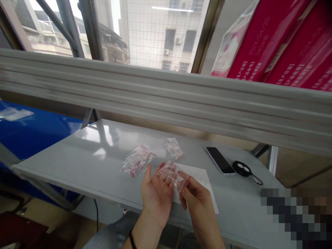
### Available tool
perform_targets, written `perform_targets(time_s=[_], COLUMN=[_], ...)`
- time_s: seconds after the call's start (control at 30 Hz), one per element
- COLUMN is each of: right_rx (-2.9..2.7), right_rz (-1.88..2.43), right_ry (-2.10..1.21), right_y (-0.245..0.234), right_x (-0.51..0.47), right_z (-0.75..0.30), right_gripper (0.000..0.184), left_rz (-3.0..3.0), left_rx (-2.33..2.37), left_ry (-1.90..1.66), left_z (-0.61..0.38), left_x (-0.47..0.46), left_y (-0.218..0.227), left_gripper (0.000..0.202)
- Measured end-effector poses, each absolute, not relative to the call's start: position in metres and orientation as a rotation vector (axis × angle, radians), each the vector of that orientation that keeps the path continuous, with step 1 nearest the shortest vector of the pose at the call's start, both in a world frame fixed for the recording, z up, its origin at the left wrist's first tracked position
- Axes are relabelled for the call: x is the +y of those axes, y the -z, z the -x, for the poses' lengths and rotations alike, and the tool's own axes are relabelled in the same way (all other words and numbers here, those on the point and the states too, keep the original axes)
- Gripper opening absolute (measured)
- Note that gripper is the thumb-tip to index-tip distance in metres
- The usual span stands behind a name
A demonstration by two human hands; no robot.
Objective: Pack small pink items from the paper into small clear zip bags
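My right hand [199, 197] pinches a small clear zip bag [173, 172] by its red-striped edge, between thumb and fingers. Palm up, my left hand [157, 194] is open, its thumb apart and its fingers stretched beneath the bag. Part of those fingers shows through the clear plastic; whether they touch it I cannot tell. Whether anything lies inside the bag is too blurred to make out. Beyond my left hand lies a loose pile of similar zip bags [138, 159] with red edges. A smaller stack of clear bags [174, 148] rests farther back. Under my hands lies a white sheet of paper [204, 177].
A black-screened phone [220, 160] and a round black object with a loop [242, 168] lie to the right on the grey table [77, 155]. A grey rail [155, 91] crosses above the back edge. Red boxes [255, 45] stand on it at upper right.
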State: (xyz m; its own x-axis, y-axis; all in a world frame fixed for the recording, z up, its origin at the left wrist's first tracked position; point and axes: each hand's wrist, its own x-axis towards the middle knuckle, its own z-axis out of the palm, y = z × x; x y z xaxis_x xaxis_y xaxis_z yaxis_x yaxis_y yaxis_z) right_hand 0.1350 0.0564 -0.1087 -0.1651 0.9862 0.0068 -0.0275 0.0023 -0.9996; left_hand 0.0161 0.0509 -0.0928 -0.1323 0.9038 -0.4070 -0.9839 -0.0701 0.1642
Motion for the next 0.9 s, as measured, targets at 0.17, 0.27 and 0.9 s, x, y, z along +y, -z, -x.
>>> perform_targets(time_s=[0.17,0.27,0.9], right_rx=[-1.326,-1.302,-1.282], right_rz=[1.129,1.153,1.032], right_ry=[-1.388,-1.359,-1.481], right_y=[0.11,0.112,0.103], right_x=[0.056,0.057,0.068], right_z=[-0.132,-0.133,-0.176], right_gripper=[0.044,0.044,0.025], left_rz=[0.172,0.12,-0.361], left_rx=[0.567,0.614,0.826], left_ry=[-1.645,-1.656,-1.632], left_z=[-0.016,-0.017,-0.024], left_x=[0.052,0.054,0.049], left_y=[0.091,0.093,0.105], left_gripper=[0.031,0.025,0.024])
